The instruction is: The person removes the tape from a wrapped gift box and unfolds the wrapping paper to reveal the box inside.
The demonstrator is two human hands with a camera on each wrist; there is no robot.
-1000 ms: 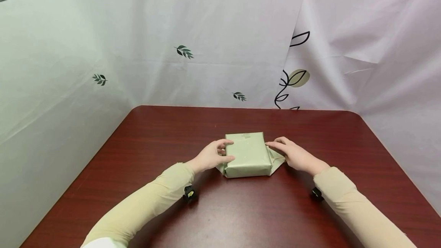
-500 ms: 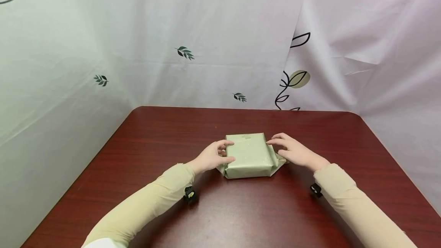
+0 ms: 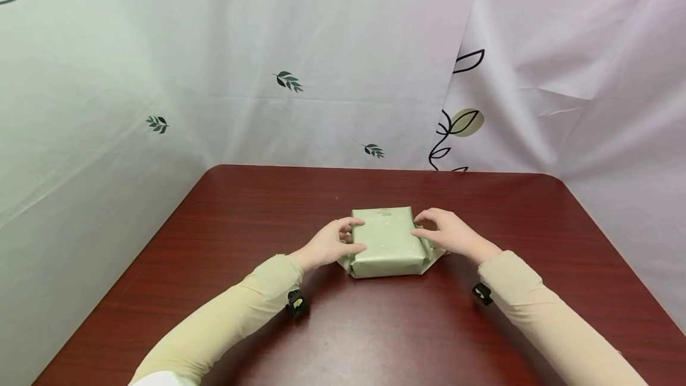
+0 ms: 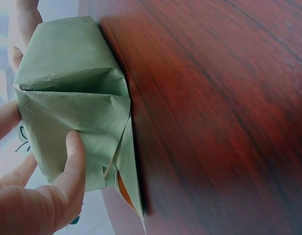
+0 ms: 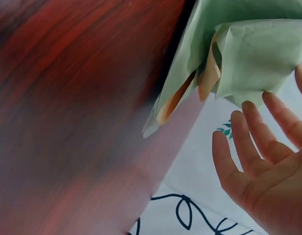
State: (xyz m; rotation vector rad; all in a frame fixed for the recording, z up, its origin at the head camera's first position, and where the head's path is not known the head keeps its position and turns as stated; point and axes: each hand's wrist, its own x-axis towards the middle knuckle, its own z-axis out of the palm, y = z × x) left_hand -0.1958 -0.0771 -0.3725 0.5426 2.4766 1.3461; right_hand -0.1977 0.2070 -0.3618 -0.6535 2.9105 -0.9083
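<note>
A box wrapped in pale green paper (image 3: 387, 240) lies on the dark red table, with a small patch like tape near its far top edge. My left hand (image 3: 333, 243) holds its left end, thumb and index finger spread over the top edge. In the left wrist view the thumb lies against the folded end paper (image 4: 77, 110). My right hand (image 3: 447, 232) is at the right end, thumb and index finger at the top edge. Its fingers look nearly straight in the right wrist view, fingertips by the loose end flap (image 5: 261, 58), whose inner side is orange-brown.
The wooden table (image 3: 268, 207) reaches back to a pale fabric backdrop (image 3: 343, 46) printed with leaves. Fabric also hangs along both sides. A paper point (image 3: 436, 256) sticks out low at the box's right end. Small dark cameras sit at both wrists.
My right hand has shifted up from the right flap, its thumb now nearer the box's top edge. That flap has folded inward and upward. The left hand has kept its place.
</note>
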